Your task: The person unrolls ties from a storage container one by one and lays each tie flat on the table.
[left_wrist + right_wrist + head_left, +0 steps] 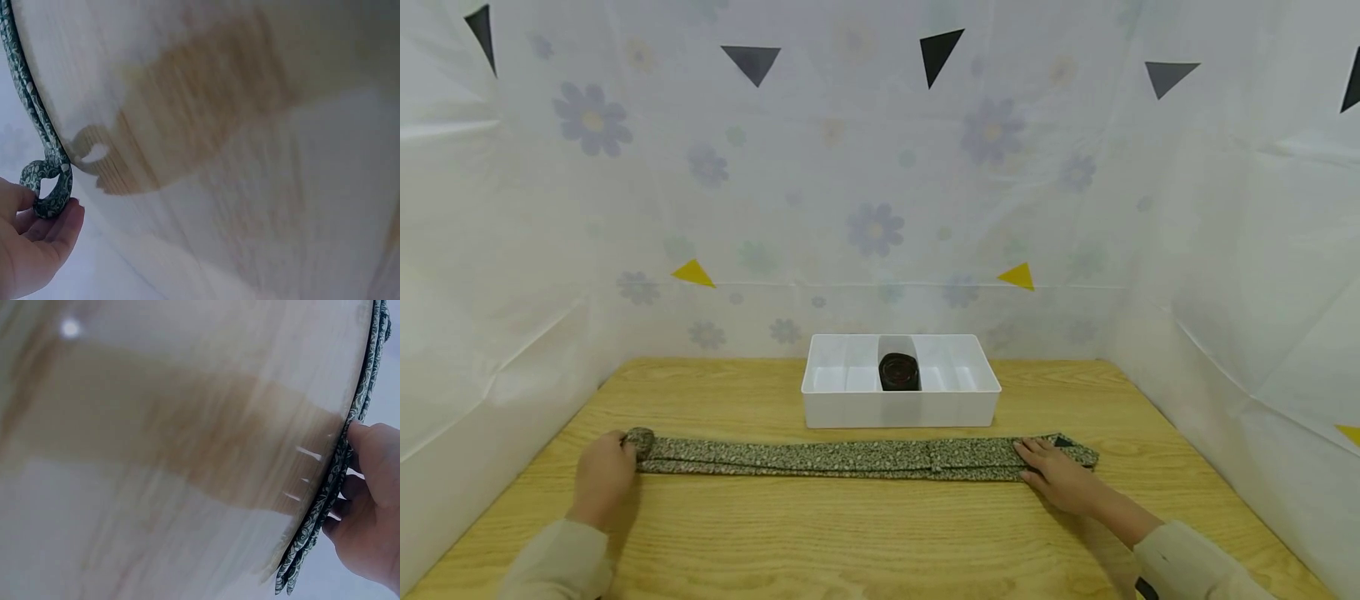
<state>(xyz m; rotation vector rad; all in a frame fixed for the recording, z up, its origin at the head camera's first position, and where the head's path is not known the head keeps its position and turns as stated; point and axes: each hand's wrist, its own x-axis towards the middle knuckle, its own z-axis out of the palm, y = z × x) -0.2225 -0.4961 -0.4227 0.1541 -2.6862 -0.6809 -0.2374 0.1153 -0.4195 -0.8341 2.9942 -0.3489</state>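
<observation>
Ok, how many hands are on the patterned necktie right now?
2. The left hand pinches the curled end of the patterned necktie; the right hand rests on it near the pointed end. No others show.

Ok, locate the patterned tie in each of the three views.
Head: the tie lies crosswise below centre.
Left wrist: down the left edge to its curled end.
Right wrist: its layered length slants down the right side, top to bottom.
Shared landmark: the wooden table.
</observation>
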